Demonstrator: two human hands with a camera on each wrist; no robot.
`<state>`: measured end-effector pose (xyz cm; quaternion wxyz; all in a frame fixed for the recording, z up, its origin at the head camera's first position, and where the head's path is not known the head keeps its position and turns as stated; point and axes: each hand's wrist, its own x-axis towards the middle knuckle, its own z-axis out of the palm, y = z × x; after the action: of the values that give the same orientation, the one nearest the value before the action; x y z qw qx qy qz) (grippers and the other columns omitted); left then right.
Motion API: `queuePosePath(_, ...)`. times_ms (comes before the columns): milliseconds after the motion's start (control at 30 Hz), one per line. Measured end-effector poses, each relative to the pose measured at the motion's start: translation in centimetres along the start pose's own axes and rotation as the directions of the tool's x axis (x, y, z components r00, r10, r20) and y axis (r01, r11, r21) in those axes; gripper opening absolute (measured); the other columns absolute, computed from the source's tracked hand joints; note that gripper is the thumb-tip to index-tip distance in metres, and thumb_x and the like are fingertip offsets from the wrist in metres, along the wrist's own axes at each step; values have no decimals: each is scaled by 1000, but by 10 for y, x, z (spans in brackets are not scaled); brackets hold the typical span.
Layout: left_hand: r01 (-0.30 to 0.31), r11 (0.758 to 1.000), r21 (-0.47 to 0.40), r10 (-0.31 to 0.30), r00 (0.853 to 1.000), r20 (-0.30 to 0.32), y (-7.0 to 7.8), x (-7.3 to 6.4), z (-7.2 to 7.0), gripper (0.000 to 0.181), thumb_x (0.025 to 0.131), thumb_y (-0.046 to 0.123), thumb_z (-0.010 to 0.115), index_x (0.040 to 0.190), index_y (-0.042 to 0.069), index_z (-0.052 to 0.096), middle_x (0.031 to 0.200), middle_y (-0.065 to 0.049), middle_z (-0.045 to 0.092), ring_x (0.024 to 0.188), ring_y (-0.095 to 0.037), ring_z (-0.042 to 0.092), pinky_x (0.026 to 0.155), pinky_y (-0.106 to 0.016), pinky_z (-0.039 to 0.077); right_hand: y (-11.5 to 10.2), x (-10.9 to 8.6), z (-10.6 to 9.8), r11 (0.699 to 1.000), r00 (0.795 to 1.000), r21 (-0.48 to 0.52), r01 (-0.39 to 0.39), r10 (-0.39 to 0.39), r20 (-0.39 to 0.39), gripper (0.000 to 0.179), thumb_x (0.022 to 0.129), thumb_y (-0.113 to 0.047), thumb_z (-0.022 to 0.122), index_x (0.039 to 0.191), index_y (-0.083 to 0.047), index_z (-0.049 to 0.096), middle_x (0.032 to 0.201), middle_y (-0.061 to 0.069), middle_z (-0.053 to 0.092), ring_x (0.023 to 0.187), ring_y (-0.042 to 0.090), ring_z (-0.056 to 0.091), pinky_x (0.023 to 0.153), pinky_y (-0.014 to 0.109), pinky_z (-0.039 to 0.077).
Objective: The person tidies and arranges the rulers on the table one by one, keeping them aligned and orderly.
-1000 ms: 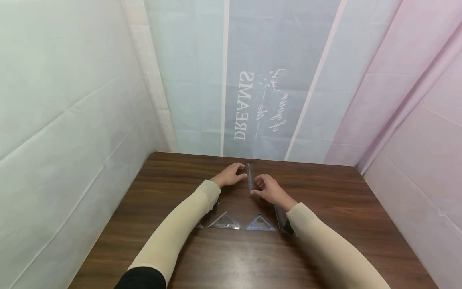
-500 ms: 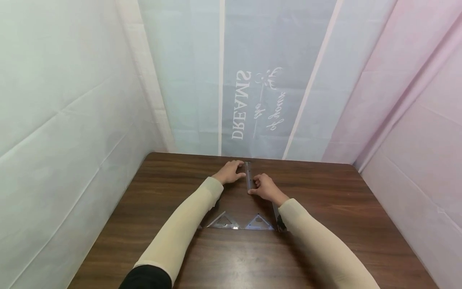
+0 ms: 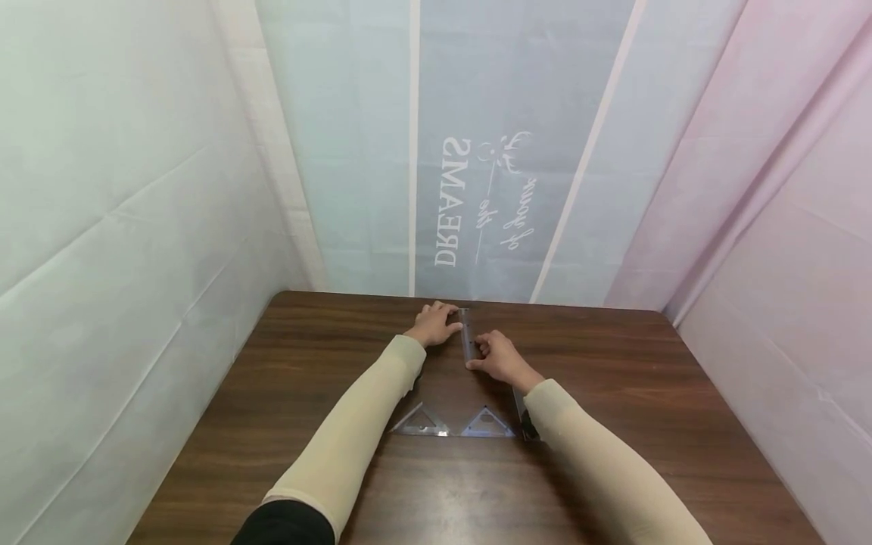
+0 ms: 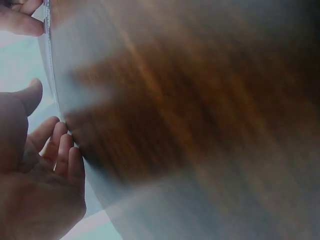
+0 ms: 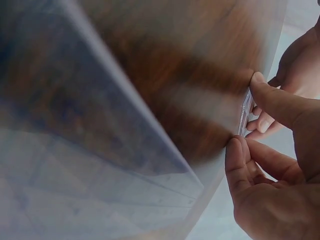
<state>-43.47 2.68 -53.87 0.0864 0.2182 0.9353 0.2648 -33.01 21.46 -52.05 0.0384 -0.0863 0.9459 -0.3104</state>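
A clear ruler (image 3: 466, 339) lies lengthwise at the back of the table, its far end close to the rear edge. Along its left side, my left hand (image 3: 434, 324) has its fingers stretched by the far end and its thumb reaching toward the ruler; the left wrist view shows those fingertips low at the tabletop. My right hand (image 3: 500, 357) curls at the right side, its thumb at the ruler's near end. In the right wrist view, a short stretch of ruler (image 5: 243, 114) shows between right thumb and fingertips.
Closer to me, two clear set squares, a left one (image 3: 412, 431) and a bluish right one (image 3: 487, 431), lie in a row on the wooden table (image 3: 450, 484). Another clear straight-edged piece (image 3: 519, 401) sits partly under my right sleeve. Cloth walls (image 3: 341, 151) surround the table.
The head view shifts slightly. My left forearm has swung a little to the right, covering a clear piece formerly visible at the row's left. Both hands stay by the ruler.
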Motion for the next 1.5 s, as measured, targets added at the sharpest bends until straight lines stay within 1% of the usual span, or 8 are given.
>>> queuePosePath(133,29,999,-15,-29,1000,4,2,1,3,55,112,40,57,161,17,49,160,-12,46,144,-36,41,119,-53,35,0,-2,0,1000,1000,10,-11,11,7,61,90,-16,91,135,14,64,114,18,62,104,30,64,95,47,57)
queuePosePath(233,59,998,-14,-59,998,30,4,1,5,57,113,41,55,164,18,44,162,-13,42,144,-35,39,119,-52,34,0,-3,0,1000,999,8,-23,22,24,61,90,-17,91,136,14,64,115,17,63,105,29,64,96,47,56)
queuePosePath(533,93,996,-4,-93,995,29,18,3,-2,61,113,40,56,168,19,39,160,-16,40,138,-35,38,117,-51,35,2,1,-7,1000,999,-4,-18,18,26,59,91,-16,90,136,13,64,116,18,63,106,30,64,96,47,56)
queuePosePath(633,84,996,8,-84,996,21,20,2,-2,62,112,41,58,167,19,40,158,-16,41,135,-35,39,115,-51,36,3,1,-6,1000,999,-9,-22,23,26,60,91,-17,90,136,12,64,116,17,63,106,29,64,96,47,56)
queuePosePath(767,66,998,8,-66,998,-16,20,-1,0,61,110,41,63,164,18,46,154,-15,45,131,-35,43,112,-50,39,3,-1,-6,1000,999,-13,-26,26,26,61,92,-19,89,137,12,64,116,17,62,106,29,63,96,47,56)
queuePosePath(1000,86,996,17,-86,996,-5,20,0,3,62,110,40,62,165,18,44,157,-16,41,135,-35,39,115,-49,36,4,-2,-4,1000,1000,-15,-9,9,12,59,91,-18,89,136,11,65,115,16,62,105,29,64,96,47,57)
queuePosePath(1333,65,998,26,-65,998,-10,16,-4,6,61,110,40,63,163,18,46,159,-16,41,139,-35,39,116,-51,36,1,-9,1,1000,1000,-13,1,-1,-5,57,91,-17,90,135,11,66,114,15,62,104,28,64,96,46,57)
queuePosePath(1500,57,998,15,-56,998,-33,15,-6,7,56,110,38,63,160,17,50,157,-16,43,136,-35,41,114,-51,37,1,-10,4,999,1000,-31,8,-8,-5,57,92,-17,89,135,11,66,113,15,62,103,27,64,96,45,57)
